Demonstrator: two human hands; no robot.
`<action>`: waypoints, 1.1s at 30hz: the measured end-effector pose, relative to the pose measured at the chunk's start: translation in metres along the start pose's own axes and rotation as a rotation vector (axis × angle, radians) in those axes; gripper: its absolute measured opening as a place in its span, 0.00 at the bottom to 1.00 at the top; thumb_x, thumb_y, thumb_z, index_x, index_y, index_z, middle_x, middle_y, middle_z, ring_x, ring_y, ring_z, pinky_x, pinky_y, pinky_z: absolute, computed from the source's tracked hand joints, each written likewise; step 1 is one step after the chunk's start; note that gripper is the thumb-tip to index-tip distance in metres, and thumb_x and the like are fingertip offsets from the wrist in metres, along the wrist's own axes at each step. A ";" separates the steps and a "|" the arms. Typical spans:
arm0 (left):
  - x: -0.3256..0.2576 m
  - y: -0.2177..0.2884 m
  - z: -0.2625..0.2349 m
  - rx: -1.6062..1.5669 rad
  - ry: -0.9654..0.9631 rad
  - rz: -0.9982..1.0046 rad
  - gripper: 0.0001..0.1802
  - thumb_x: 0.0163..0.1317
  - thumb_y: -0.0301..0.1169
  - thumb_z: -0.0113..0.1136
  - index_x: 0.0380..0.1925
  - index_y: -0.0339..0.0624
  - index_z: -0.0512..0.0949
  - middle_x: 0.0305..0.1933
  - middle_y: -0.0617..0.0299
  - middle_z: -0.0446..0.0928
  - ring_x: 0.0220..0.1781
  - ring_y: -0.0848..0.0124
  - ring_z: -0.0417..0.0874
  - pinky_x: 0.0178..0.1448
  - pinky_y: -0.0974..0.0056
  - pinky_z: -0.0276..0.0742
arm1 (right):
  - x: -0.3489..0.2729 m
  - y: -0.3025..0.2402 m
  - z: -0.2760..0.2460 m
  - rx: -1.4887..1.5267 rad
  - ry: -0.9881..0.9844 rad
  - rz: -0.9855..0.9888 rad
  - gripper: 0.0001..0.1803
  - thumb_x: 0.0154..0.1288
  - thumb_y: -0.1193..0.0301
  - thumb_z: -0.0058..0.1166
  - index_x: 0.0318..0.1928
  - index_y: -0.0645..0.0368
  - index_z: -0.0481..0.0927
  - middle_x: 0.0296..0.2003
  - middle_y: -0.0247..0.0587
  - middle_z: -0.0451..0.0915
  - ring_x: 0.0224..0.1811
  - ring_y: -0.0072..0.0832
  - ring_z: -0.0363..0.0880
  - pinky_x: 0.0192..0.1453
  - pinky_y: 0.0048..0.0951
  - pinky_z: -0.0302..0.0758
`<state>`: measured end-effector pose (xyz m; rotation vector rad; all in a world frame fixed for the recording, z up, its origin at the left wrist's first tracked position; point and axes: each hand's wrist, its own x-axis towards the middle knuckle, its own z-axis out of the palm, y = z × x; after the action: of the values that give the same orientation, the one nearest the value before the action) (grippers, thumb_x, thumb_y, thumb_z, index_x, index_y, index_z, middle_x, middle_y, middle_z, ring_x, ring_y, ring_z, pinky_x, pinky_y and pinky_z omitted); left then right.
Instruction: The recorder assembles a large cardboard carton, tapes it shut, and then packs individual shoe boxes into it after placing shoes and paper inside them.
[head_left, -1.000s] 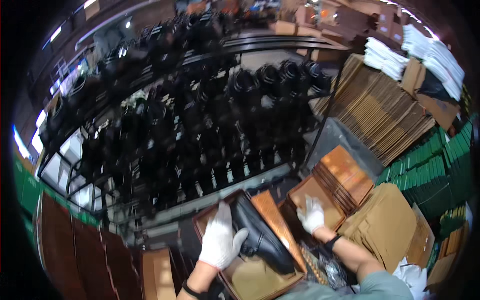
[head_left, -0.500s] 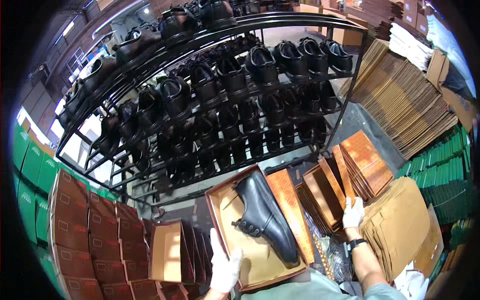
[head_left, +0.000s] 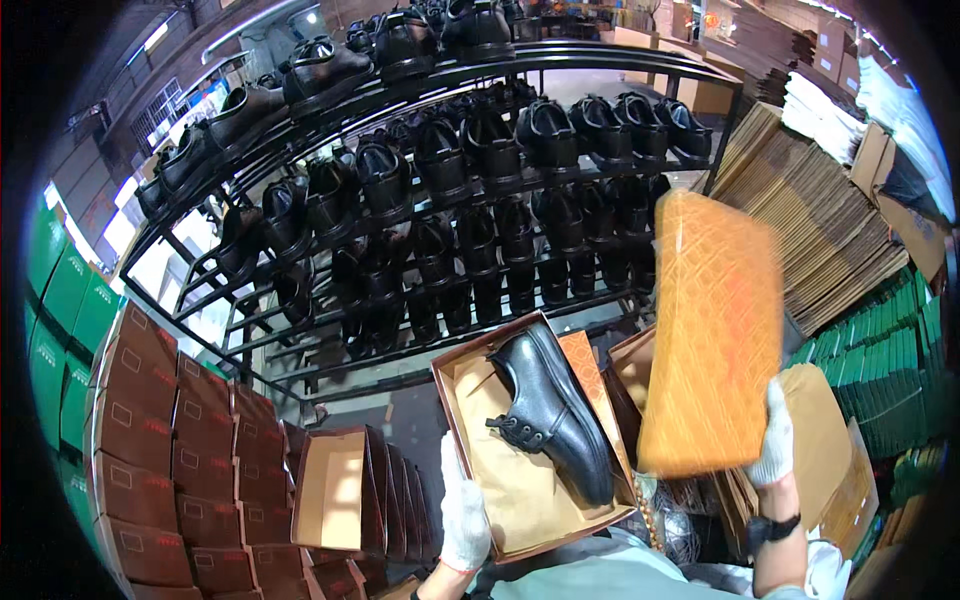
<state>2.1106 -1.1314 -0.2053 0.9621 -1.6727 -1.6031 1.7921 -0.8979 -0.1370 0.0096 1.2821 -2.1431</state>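
One lid (head_left: 712, 335) in rt hand (head_left: 773, 447), left hand (head_left: 464, 510) on box (head_left: 470, 395)

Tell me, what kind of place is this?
Probably a shoe factory's packing area: a rack full of black shoes, stacked brown boxes, and gloved hands, left steadying an open shoebox, right lifting its lid.

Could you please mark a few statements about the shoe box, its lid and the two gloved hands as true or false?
1. The right hand holds up an orange box lid. True.
2. The open shoe box holds two black shoes. False: only one black lace-up shoe is visible in it.
3. The left hand grips the box's left edge. True.
4. Both hands are bare. False: both wear white gloves.
5. The rack behind the box holds green boxes. False: it holds black shoes.
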 end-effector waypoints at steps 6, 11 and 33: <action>0.010 -0.017 0.010 -0.345 -0.193 0.242 0.64 0.70 0.43 0.74 0.91 0.34 0.40 0.91 0.36 0.56 0.89 0.49 0.66 0.90 0.44 0.61 | -0.043 0.073 0.052 -1.104 -0.500 0.075 0.71 0.68 0.38 0.74 0.90 0.68 0.45 0.88 0.67 0.54 0.92 0.53 0.51 0.93 0.49 0.52; 0.112 -0.024 0.012 -0.453 -0.440 -0.002 0.65 0.64 0.41 0.81 0.89 0.40 0.45 0.83 0.37 0.67 0.78 0.46 0.80 0.82 0.41 0.76 | 0.036 0.050 0.076 -1.041 -0.597 -0.093 0.75 0.64 0.41 0.77 0.91 0.65 0.40 0.89 0.64 0.52 0.93 0.50 0.51 0.94 0.47 0.51; 0.209 0.036 0.142 -0.390 -0.509 0.195 0.46 0.83 0.49 0.56 0.89 0.33 0.53 0.83 0.45 0.69 0.84 0.56 0.69 0.89 0.52 0.60 | 0.024 0.035 -0.012 0.061 -0.412 0.134 0.67 0.57 0.67 0.81 0.91 0.58 0.51 0.87 0.45 0.60 0.89 0.42 0.59 0.92 0.50 0.60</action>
<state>1.8754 -1.2299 -0.1892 0.1958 -1.6086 -2.0437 1.7874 -0.9127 -0.1789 -0.2968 0.9483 -1.9403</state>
